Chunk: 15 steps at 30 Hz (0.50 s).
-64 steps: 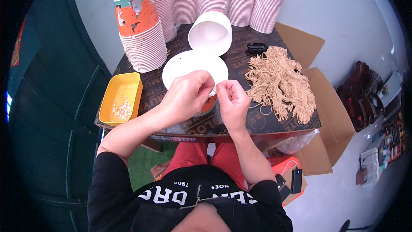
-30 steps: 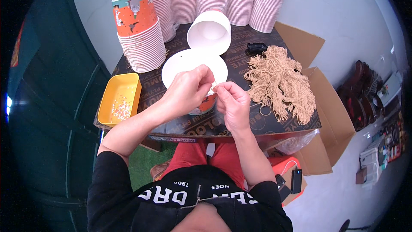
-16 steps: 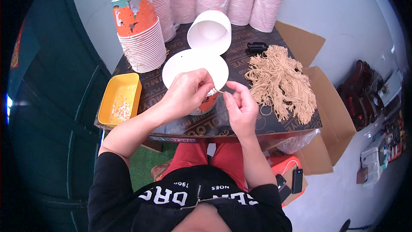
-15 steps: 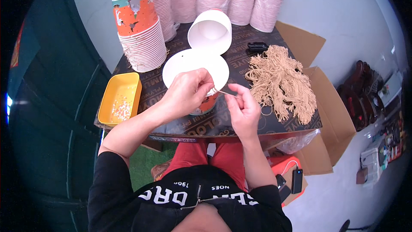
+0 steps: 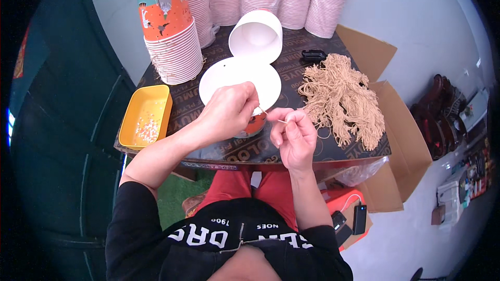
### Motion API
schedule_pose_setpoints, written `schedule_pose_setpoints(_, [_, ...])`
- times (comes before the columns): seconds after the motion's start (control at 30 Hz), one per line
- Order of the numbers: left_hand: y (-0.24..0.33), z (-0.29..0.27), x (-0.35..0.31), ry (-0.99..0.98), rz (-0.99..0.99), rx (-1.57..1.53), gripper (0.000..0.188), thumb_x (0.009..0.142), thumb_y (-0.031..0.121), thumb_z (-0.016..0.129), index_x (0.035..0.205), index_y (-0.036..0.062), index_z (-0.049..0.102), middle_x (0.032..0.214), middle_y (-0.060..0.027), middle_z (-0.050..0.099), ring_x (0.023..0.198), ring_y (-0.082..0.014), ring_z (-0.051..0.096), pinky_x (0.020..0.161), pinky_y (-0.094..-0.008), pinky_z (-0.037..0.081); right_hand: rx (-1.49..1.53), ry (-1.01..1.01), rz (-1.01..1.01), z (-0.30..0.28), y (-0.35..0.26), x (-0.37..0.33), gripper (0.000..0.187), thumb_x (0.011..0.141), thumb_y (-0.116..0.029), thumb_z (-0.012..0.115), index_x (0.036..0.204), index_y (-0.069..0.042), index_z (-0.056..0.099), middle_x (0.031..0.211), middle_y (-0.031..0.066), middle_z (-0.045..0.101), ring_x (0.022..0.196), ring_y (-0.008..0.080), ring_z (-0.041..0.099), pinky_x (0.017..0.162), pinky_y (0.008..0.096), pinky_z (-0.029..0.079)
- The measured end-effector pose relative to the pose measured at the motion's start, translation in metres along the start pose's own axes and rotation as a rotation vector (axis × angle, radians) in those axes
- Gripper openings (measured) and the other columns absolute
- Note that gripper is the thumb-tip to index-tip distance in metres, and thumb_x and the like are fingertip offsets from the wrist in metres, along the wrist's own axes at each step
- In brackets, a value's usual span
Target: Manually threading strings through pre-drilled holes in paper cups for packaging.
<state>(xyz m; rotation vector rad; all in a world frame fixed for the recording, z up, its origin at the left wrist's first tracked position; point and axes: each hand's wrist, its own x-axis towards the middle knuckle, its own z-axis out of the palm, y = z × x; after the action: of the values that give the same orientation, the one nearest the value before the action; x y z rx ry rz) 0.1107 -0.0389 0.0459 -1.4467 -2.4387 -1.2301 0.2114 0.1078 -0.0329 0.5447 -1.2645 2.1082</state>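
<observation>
"Okay, quick one: what's each hand got?"

"Left hand (image 5: 229,106): narrow pinch over the near rim of the paper bucket (image 5: 242,73), on the tan strand (image 5: 263,111). Tips partly hidden, so exact grip: can't tell. Right hand (image 5: 298,138): same strand, caught between thumb and forefinger, other fingers loosely curled. Short bit of strand spans the gap."

"Bucket's where?"

"Mid-bench (image 5: 291,88), toward the near edge. Looks upright, white inside facing up, orange side showing below the left hand. Tipped bucket (image 5: 255,36) just behind it, mouth toward the wearer. Yarn pile (image 5: 344,104) by the right edge, yellow tray (image 5: 165,114) of small bits at the near left corner, bucket stack (image 5: 177,57) at the far left corner."

"Tips for doing this bit well?"

"My judgement: pinch close to the rim with the left so the strand can't slip. Draw with the right slowly, in line with the strand, no jerks. A yank could tear the paper wall, and a bucket that light probably slides, so brace it. A short hold beats a long one."

"Any knot?"

"Too small to tell."
</observation>
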Motion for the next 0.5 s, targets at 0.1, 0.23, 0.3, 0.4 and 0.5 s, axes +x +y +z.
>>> schedule_pose_setpoints(0.1, [-0.004,0.001,0.002,0.017,0.020,0.027,0.010,0.086,0.006,0.060,0.083,-0.0033,0.059,0.067,-0.0158,0.062,0.062,-0.0230,0.063,0.058,-0.0358,0.048,0.095,0.039,0.124,-0.001,0.002,0.000,0.018,0.103,-0.018,0.048,0.092,-0.003,0.050,0.089,0.0064,0.056,0.058,0.0050,0.037,0.052,0.0198,0.035])
schedule_pose_setpoints(0.23, [-0.003,0.002,0.005,0.014,0.009,0.038,0.013,0.086,0.008,0.061,0.082,-0.0041,0.059,0.066,-0.0169,0.061,0.062,-0.0220,0.063,0.057,-0.0355,0.048,0.104,0.007,0.148,-0.004,0.001,0.003,0.018,0.103,-0.017,0.048,0.092,-0.003,0.050,0.087,0.0051,0.054,0.058,0.0046,0.036,0.051,0.0198,0.034])
schedule_pose_setpoints(0.3, [0.003,0.000,0.003,0.006,-0.019,0.033,0.013,0.087,0.008,0.060,0.083,-0.0045,0.059,0.066,-0.0157,0.061,0.062,-0.0209,0.063,0.058,-0.0348,0.048,0.141,0.025,0.188,-0.005,0.000,0.005,0.018,0.103,-0.018,0.048,0.092,-0.003,0.050,0.087,0.0044,0.054,0.059,0.0042,0.036,0.051,0.0194,0.034])
schedule_pose_setpoints(0.4, [-0.004,-0.011,0.004,-0.054,-0.080,-0.011,0.014,0.089,0.009,0.058,0.086,-0.0048,0.061,0.068,-0.0125,0.062,0.064,-0.0181,0.062,0.060,-0.0331,0.049,0.166,0.070,0.227,-0.005,0.001,0.011,0.018,0.103,-0.018,0.047,0.093,-0.003,0.051,0.087,0.0042,0.055,0.059,0.0041,0.037,0.051,0.0188,0.034])
schedule_pose_setpoints(0.5, [-0.014,-0.041,0.003,-0.175,-0.114,-0.109,0.013,0.094,0.006,0.051,0.095,-0.0015,0.062,0.077,-0.0080,0.063,0.070,-0.0134,0.061,0.066,-0.0290,0.051,0.092,0.156,0.125,-0.009,-0.004,0.011,0.012,0.100,-0.014,0.053,0.097,-0.003,0.054,0.108,0.0085,0.056,0.070,0.0099,0.049,0.053,0.0217,0.042])
